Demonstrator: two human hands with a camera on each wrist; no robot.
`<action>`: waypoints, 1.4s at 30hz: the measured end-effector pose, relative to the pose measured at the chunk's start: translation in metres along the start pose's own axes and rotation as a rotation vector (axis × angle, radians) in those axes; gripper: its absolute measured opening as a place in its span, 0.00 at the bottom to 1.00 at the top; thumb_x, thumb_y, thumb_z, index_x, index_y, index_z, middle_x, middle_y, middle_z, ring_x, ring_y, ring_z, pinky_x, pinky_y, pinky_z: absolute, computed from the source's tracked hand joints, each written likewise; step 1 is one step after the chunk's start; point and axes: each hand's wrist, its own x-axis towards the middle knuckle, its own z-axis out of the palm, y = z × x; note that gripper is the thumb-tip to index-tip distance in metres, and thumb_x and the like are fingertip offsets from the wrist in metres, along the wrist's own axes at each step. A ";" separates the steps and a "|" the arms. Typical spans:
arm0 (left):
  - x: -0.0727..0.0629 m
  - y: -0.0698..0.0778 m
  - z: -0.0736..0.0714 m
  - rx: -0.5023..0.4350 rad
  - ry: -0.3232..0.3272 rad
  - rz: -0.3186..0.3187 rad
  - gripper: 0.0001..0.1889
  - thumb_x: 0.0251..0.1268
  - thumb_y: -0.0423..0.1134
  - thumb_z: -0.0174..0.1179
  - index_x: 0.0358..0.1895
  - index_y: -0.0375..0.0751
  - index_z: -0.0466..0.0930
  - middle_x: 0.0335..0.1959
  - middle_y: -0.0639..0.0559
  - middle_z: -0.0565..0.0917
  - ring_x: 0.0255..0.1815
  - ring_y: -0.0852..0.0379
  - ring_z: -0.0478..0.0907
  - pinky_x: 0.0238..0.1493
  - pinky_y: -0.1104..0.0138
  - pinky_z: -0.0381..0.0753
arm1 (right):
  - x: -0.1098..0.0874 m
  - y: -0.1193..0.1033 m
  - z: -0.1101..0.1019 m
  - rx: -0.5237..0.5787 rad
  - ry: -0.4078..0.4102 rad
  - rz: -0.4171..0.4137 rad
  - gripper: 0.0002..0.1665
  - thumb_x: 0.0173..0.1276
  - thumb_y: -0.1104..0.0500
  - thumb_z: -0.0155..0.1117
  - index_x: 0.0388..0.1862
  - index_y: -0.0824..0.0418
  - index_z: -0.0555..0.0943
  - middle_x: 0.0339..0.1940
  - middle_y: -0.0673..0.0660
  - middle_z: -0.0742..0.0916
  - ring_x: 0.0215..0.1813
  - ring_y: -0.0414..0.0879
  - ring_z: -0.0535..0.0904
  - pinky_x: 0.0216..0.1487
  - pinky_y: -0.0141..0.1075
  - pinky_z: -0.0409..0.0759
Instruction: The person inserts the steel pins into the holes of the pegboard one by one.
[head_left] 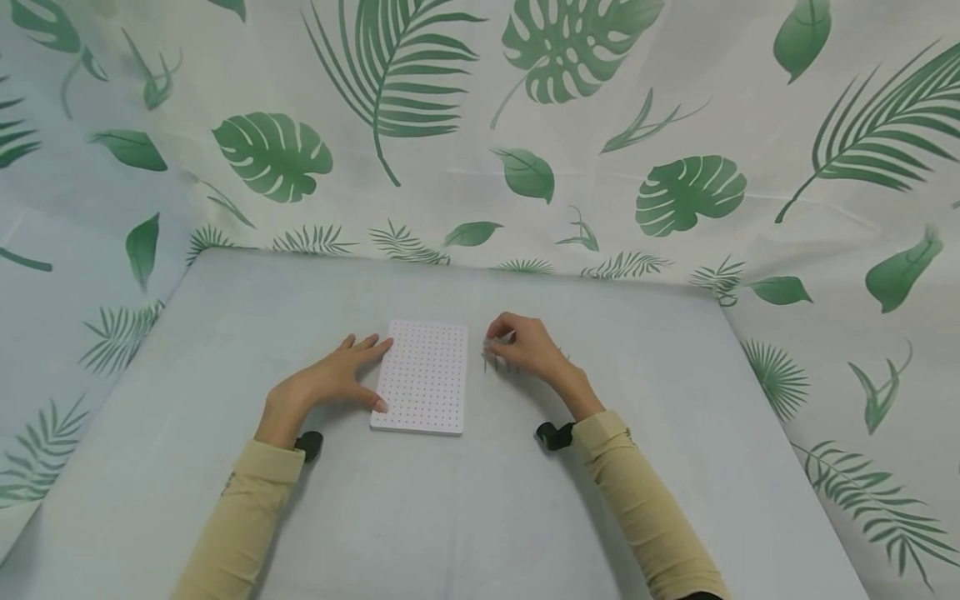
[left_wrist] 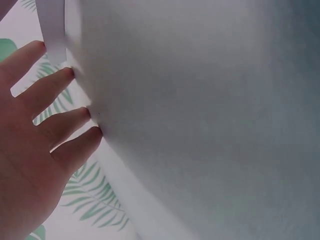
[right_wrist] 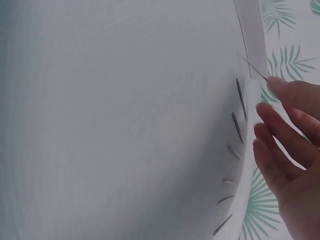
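A white rectangular board (head_left: pixel 427 377) with rows of small holes lies flat on the table. At its left edge rests my left hand (head_left: pixel 322 379), fingers spread and thumb near the lower left corner; the left wrist view shows the same fingers (left_wrist: pixel 52 90) extended beside the board's side (left_wrist: pixel 52 30). Right of the board, my right hand (head_left: pixel 531 346) pinches a thin metal pin (right_wrist: pixel 256 69) between thumb and forefinger, its other fingers loosely bent. Several similar thin metal pins (right_wrist: pixel 241 100) lie in a row on the table beneath and beside that hand.
A pale cloth covers the table (head_left: pixel 450 517). White fabric with green leaf prints (head_left: pixel 480 192) hangs behind and at both sides. Small black devices (head_left: pixel 553 436) sit at both wrists, by the beige sleeves (head_left: pixel 645 508).
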 end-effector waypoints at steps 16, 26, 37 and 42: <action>-0.004 0.002 -0.001 -0.015 0.025 -0.013 0.57 0.49 0.46 0.80 0.82 0.40 0.55 0.83 0.33 0.50 0.83 0.25 0.35 0.77 0.29 0.43 | 0.006 -0.006 0.005 0.170 0.058 0.056 0.10 0.68 0.62 0.72 0.46 0.61 0.84 0.42 0.58 0.91 0.46 0.51 0.89 0.49 0.44 0.88; -0.002 0.002 -0.001 -0.021 0.022 -0.015 0.57 0.51 0.47 0.79 0.83 0.42 0.54 0.84 0.35 0.49 0.84 0.27 0.34 0.78 0.30 0.42 | 0.008 -0.013 0.003 0.214 0.105 0.063 0.13 0.68 0.62 0.72 0.50 0.63 0.85 0.40 0.58 0.92 0.42 0.49 0.90 0.44 0.40 0.87; -0.004 0.000 -0.002 -0.014 0.024 0.012 0.57 0.51 0.46 0.79 0.82 0.41 0.55 0.84 0.33 0.50 0.83 0.25 0.35 0.77 0.30 0.43 | 0.018 -0.028 0.007 0.323 0.086 0.042 0.14 0.69 0.62 0.71 0.51 0.67 0.86 0.40 0.58 0.92 0.39 0.48 0.90 0.47 0.43 0.89; -0.002 -0.003 0.001 -0.024 0.024 0.020 0.56 0.51 0.47 0.79 0.82 0.41 0.55 0.84 0.33 0.50 0.83 0.25 0.35 0.77 0.30 0.43 | 0.021 -0.033 0.011 0.336 0.091 0.043 0.13 0.69 0.63 0.71 0.50 0.67 0.86 0.39 0.58 0.92 0.39 0.47 0.90 0.46 0.40 0.88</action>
